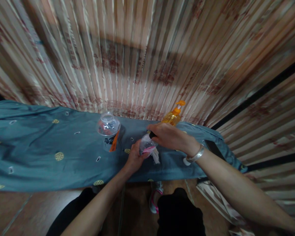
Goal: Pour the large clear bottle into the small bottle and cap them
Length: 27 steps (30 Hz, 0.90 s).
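Observation:
My left hand is closed round a small clear plastic container with a pink band. Right above it, my right hand grips a small black object at the container's upper end; its kind is mostly hidden by the fingers. A crumpled white strip, perhaps tissue, lies just under the container. Behind my right hand stands an orange pump bottle, partly covered by the hand. To the left, a large clear plastic bottle with an orange and black label stands upright and uncapped.
A teal patterned cloth covers the narrow table. A small white cap lies near my right wrist, with a dark flat object beyond it. Pleated curtains hang close behind the table. A pale bag is on the floor at right.

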Available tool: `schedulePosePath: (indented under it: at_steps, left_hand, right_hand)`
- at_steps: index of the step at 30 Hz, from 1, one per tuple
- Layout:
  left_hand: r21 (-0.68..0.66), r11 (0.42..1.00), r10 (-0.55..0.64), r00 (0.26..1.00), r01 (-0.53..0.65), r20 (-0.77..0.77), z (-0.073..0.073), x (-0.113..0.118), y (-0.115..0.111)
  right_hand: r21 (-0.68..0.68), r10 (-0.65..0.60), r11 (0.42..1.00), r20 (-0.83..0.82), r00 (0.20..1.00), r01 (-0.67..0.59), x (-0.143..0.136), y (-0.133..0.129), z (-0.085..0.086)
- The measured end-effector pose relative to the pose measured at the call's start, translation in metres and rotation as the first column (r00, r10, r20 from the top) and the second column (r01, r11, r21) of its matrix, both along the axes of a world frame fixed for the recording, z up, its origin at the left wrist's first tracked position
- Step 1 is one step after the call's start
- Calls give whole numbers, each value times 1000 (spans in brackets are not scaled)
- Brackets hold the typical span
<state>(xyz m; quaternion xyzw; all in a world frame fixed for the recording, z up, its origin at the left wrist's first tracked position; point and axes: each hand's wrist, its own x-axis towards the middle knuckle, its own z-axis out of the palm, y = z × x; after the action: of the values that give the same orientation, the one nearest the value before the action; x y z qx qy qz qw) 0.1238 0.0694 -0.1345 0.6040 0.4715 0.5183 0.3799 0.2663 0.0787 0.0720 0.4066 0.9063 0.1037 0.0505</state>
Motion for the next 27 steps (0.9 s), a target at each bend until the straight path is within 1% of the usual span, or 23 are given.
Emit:
schedulePosePath:
  at_steps: [2, 4, 6, 8, 10, 12, 14, 16, 18, 21, 23, 26, 27]
  left_hand:
    - [2, 1000, 2, 1000, -2, 0, 0, 0, 0]
    - [2, 1000, 3, 1000, -3, 0, 0, 0, 0]
    - [-1, 1000, 5, 1000, -5, 0, 0, 0, -1]
    - [-2, 1000, 6, 1000, -6, 1, -1, 0, -1]
    - [-1, 1000, 6, 1000, -6, 2, -2, 0, -1]
    - [1, 1000, 7, 1000, -7, 4, -3, 0, 0]
    - [1, 1000, 9, 1000, -9, 3, -3, 1, 0]
    - [1, 1000, 8, 1000, -8, 1, -3, 0, 0]
    - [1, 1000, 5, 1000, -5, -3, -3, 0, 0]
    - [1, 1000, 4, 1000, -4, -5, -1, 0, -1]
    - [3, 1000, 4, 1000, -4, -5, 0, 0, -2]
    - [6, 1000, 8, 1000, -8, -2, 0, 0, -1]
    - [5, 1000, 10, 1000, -10, -2, -1, 0, -1]
  right_hand:
    - [91, -33, 995, 57, 998, 28, -1, -2, -2]
    - [144, -68, 988, 75, 995, 57, -3, -3, -3]
    - [111, -53, 993, 46, 998, 48, -3, -3, -1]
    - [33, 3, 999, 7, 1000, -3, -2, -3, 1]
    - [7, 40, 999, 2, 999, -40, -1, -3, 0]
    - [57, 16, 998, 37, 999, -18, -2, -4, -1]
    - [117, -47, 992, 66, 997, 39, -4, -5, -2]
    - [120, -84, 990, 52, 995, 78, -5, -5, -2]
    - [62, -57, 996, 7, 998, 57, -4, -4, 0]
    - [-15, 25, 1000, -36, 999, -26, -1, -3, 0]
    - [10, 30, 999, -5, 1000, -30, 0, -4, -1]
    - [112, -39, 993, 51, 998, 33, -1, -6, -2]
    - [127, -62, 990, 52, 997, 55, -2, -7, -2]
